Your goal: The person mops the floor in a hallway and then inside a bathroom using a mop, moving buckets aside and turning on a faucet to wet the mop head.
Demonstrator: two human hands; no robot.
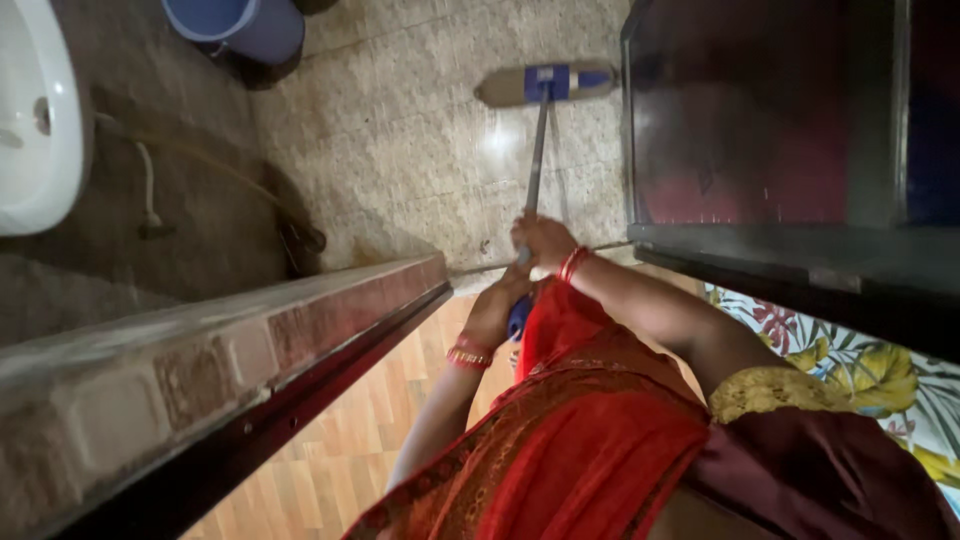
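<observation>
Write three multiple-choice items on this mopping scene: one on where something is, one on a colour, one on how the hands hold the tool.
1. Where does the mop head rest?
A. on the tiled floor
B. in the bucket
C. on the wood-patterned floor

2. What colour is the bucket?
A. red
B. blue
C. yellow

3. How is the mop handle held?
A. by the right hand only
B. by neither hand
C. by both hands

Answers:
1. A, the mop head lies flat on the pale tiled floor, apart from the bucket.
2. B, the bucket at the top edge is blue.
3. C, the right hand grips the handle above the left hand.
</observation>
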